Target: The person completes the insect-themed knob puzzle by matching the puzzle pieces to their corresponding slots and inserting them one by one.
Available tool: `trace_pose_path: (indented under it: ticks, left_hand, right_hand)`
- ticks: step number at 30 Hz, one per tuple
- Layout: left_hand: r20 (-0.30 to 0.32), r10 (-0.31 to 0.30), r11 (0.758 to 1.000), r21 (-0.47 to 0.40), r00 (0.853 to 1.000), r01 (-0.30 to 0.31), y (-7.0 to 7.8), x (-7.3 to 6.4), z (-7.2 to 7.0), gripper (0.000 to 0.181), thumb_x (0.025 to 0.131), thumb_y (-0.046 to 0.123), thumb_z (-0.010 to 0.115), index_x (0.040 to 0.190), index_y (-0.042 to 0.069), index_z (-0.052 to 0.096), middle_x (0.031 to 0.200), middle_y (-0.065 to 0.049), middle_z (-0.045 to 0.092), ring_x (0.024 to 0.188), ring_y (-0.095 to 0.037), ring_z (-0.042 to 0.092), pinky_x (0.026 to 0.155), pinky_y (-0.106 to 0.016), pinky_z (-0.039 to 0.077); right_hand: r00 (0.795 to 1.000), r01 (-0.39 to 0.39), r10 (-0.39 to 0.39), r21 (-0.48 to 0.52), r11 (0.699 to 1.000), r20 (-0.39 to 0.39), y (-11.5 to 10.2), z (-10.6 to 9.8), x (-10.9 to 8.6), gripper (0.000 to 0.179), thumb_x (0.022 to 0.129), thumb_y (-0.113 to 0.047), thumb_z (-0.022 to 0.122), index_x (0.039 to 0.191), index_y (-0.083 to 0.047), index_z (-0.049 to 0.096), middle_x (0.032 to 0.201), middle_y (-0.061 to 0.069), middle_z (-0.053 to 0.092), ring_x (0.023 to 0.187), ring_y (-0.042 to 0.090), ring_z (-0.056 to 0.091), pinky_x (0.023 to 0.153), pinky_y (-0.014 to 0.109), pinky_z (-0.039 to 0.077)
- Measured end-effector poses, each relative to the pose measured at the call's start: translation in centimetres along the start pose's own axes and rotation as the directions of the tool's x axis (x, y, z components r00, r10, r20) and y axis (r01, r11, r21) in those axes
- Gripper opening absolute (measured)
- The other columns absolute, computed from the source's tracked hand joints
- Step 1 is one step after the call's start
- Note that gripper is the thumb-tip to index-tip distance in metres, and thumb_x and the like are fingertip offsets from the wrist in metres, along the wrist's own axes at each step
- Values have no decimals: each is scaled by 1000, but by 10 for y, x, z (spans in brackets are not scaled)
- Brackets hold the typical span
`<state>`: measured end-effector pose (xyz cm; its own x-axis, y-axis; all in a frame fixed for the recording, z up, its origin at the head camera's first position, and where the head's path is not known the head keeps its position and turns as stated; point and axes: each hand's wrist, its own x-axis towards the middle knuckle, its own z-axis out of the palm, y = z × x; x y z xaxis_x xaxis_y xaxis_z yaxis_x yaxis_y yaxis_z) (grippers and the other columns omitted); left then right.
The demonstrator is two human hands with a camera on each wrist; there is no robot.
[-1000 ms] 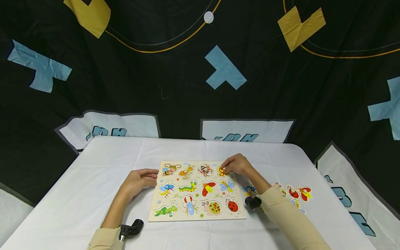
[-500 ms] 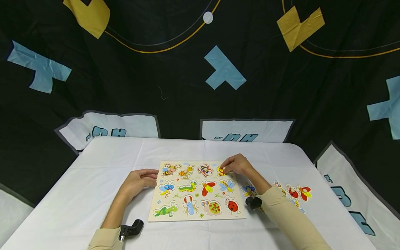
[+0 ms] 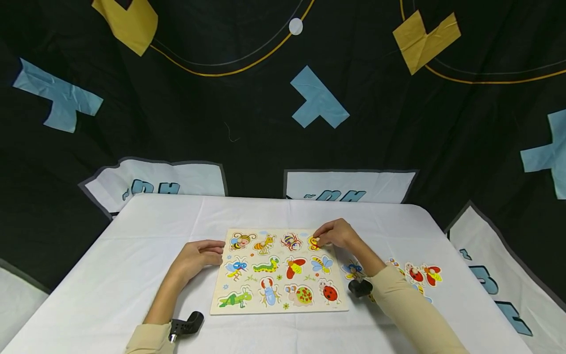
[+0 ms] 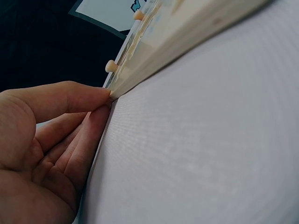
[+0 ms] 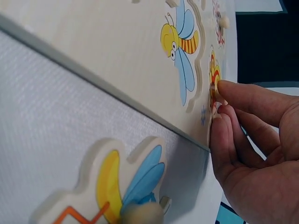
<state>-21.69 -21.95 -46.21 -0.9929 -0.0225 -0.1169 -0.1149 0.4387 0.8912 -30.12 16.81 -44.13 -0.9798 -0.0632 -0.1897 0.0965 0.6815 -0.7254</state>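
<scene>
A wooden insect peg puzzle board (image 3: 247, 279) lies on the white table, several insect pictures across it. My left hand (image 3: 194, 258) touches its left edge with extended fingertips; in the left wrist view the fingers (image 4: 70, 100) meet the board's side (image 4: 159, 63) near a corner. At the board's far right corner, my right hand (image 3: 337, 233) pinches a yellow-and-red butterfly puzzle piece (image 5: 214, 70) by its small knob. The fingers partly cover that piece, which sits over its place on the board.
Right of the board, loose pieces lie on the table: a blue-winged insect (image 3: 352, 269), a ladybug (image 3: 414, 273), a red-winged bug (image 3: 431, 274) and others partly hidden by my right sleeve (image 3: 411, 309). A black curtain (image 3: 247, 137) hangs behind the table.
</scene>
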Motion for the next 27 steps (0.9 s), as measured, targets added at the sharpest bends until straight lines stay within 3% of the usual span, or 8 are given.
trace_pose_path:
  ticks: [11,27]
  left_hand:
    - [-14,-14,999,30,1000,14,1,0,1,51,80,13,79,130,8,68,113,-6,75,100,-11,66,93,-30,46]
    - [-19,-3,998,59,1000,4,2,-1,1,52,80,13,79,130,7,68,113,-7,75,101,-13,66,94,-32,45]
  right_hand:
    - [1000,27,-27,8,1000,-3,4,-14,-6,18,79,-17,84,96,-12,81,103,4,76,89,20,61,75,30,48]
    - [1000,28,-27,-7,1000,5,13,-36,-23,20,80,-18,81,99,-12,79,93,5,74,83,24,63,76,37,51]
